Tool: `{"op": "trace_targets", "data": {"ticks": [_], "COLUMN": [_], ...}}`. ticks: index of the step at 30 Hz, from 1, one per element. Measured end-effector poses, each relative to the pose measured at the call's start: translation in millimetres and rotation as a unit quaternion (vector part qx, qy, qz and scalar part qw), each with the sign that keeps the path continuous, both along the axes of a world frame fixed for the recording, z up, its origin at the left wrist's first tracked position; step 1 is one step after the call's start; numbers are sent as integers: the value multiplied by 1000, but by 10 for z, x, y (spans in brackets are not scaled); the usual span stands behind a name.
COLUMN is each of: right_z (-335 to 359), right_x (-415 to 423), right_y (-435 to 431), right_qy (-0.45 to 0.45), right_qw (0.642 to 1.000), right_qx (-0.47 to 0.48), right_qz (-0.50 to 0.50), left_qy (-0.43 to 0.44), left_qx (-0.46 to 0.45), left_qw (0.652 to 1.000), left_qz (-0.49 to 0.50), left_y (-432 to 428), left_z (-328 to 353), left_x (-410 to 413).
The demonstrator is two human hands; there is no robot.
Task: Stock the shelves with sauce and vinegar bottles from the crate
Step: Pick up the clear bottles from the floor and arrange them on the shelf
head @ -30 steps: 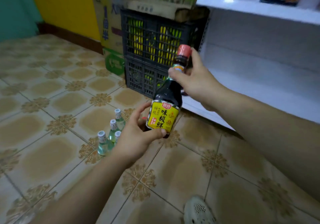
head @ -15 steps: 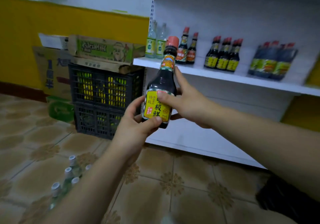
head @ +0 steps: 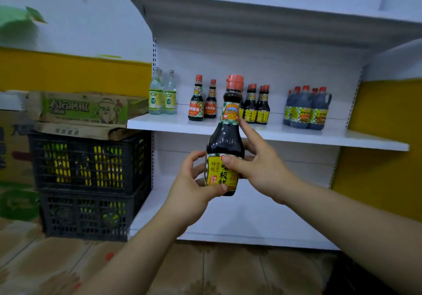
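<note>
A dark sauce bottle [head: 226,141] with a red cap and yellow label stands upright in front of me, held by both hands. My left hand [head: 194,185] grips its base from the left. My right hand [head: 258,164] wraps the label and neck from the right. Behind it, the white middle shelf [head: 159,124] carries clear vinegar bottles [head: 162,93], two sauce bottles with orange labels [head: 202,100], small dark sauce bottles [head: 257,105] and larger dark jugs [head: 307,108].
Two stacked black crates [head: 89,180] stand left of the shelf unit, with flattened cardboard boxes [head: 84,109] on top. The white bottom shelf [head: 239,226] sits near the tiled floor [head: 45,267]. An upper shelf [head: 251,11] overhangs.
My view has swung up from the floor to the shelves. The bottle has stayed in both hands and risen to an upright pose in front of the middle shelf.
</note>
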State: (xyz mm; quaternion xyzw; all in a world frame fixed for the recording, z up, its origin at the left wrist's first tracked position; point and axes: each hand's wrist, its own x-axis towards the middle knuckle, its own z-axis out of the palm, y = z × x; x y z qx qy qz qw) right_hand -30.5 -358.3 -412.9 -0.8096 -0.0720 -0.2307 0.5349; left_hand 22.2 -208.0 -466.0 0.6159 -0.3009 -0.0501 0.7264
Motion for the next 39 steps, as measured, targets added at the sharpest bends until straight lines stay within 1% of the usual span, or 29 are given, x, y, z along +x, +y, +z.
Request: {"op": "trace_targets", "data": {"ticks": [2,6,8,12,15,17,19,20,22,24,26,27,31,33,37,39], "right_z": [44,150,214,410,571,658,711,720,690,625,553,523,429,406,396,394], "right_x": [200,642,887,1443,1898,2183,2449,2573,2796,2983,3132,3194,3416,3510,3677,3749], "right_y": [-227,-727,-1013,-1611,-2066,-2352,-2600,-2709,-2875,-2988,-3070,-3102,-3209,-3254,-3310,-3328], "right_qy": [6,23,12,-26,-35,-31,-19,-13,-4,4,5,7,26,27,42,50], "right_qw": [1000,998,997,997,997,997,997,997,997,996,996,996,995,993,993,993], "right_qx": [4,-36,-39,-26,-14,-18,-22,-21,-19,-29,-34,-31,-34,-43,-49,-54], "right_qz": [-13,-36,-58,-68,-71,-75,-77,-78,-80,-81,-85,-88,-93,-105,-103,-97], "left_qy": [-12,-31,-46,-86,-129,-154,-188,-214,-252,-257,-255,-256,-286,-296,-263,-260], "left_qx": [15,30,39,66,122,175,251,301,403,506,585,607,647,653,646,649], "left_qw": [1000,999,998,994,984,972,946,923,868,810,755,737,686,676,702,701], "left_qz": [-3,-15,-23,-24,-5,26,78,108,142,149,153,155,172,171,144,143], "left_y": [-238,-791,-1089,-1720,-2145,-2349,-2478,-2523,-2585,-2622,-2640,-2640,-2621,-2617,-2613,-2607], "left_z": [77,196,258,485,648,715,755,759,731,681,641,633,658,662,641,631], "left_x": [228,736,1005,1570,2000,2297,2585,2731,3016,3255,3420,3478,3622,3669,3697,3708]}}
